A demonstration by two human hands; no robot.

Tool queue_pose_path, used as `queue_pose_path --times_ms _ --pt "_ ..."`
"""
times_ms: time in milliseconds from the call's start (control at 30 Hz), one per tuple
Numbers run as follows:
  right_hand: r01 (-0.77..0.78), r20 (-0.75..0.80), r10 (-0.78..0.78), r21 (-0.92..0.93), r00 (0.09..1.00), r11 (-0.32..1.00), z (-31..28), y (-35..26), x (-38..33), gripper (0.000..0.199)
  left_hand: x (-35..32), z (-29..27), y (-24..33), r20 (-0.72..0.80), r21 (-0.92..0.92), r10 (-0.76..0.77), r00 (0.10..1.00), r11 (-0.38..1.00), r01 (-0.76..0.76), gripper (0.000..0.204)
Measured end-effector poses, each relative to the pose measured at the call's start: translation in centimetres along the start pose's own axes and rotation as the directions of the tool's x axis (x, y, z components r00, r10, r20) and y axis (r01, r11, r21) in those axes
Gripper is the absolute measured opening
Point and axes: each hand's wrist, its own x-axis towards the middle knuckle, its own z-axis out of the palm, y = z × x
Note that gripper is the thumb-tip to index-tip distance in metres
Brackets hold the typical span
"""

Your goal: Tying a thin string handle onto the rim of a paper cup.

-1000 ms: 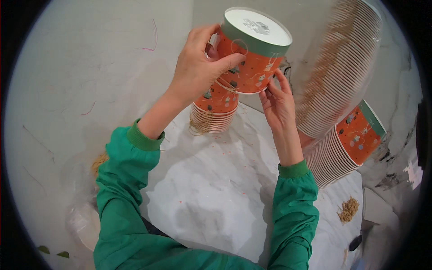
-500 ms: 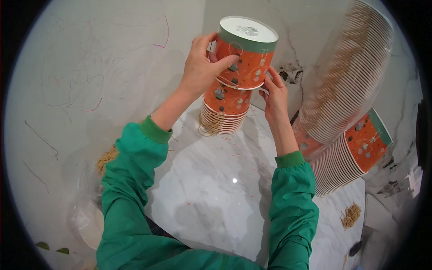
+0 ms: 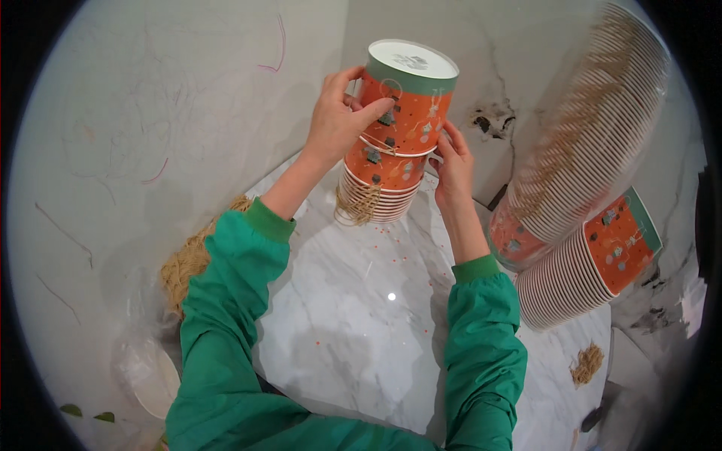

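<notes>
Above the bench's [image 3: 361, 323] far edge, both hands' fingers [image 3: 374, 113] are clamping the top orange paper cup [image 3: 406, 101]; a tilted pull risks toppling the cup stack [image 3: 376, 192].

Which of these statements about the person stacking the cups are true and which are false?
1. The left hand grips the top orange cup. True.
2. The cups stand mouth up. False: the top cup's closed white base faces up.
3. The right hand rests flat on the marble table. False: it is raised against the cup stack.
4. Both sleeves are green. True.
5. A long stack of cups leans at the right. True.
</notes>
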Motion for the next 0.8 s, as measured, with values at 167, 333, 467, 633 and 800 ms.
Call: queue_pose_path --times_ms 167,333,467,633,800 --pt "0.06 -0.047 -0.063 -0.056 0.997 0.997 -0.7 1.6 -1.1 0.035 0.2 0.2 -1.2 0.066 -0.072 -0.082 0.994 0.994 0.087 0.067" --pt "0.137 -0.015 -0.14 -0.105 0.99 0.985 -0.1 2.6 -2.1 0.036 -0.7 -0.4 -2.7 0.07 -0.078 -0.136 0.988 0.987 0.141 0.072" --pt "0.19 -0.029 -0.198 -0.178 0.98 0.965 -1.2 4.0 -1.6 0.039 -1.3 0.3 -3.0 0.057 -0.084 -0.137 0.989 0.986 0.141 0.071" --pt "0.158 -0.03 -0.17 -0.235 0.985 0.959 -1.7 5.1 -2.0 0.04 -1.9 0.2 -2.7 0.093 -0.022 -0.103 0.99 0.994 0.106 0.068" --pt "0.178 -0.051 -0.216 -0.401 0.975 0.899 -1.2 5.6 -3.8 0.042 -2.5 0.3 -3.2 0.093 -0.021 -0.135 0.986 0.99 0.138 0.069"
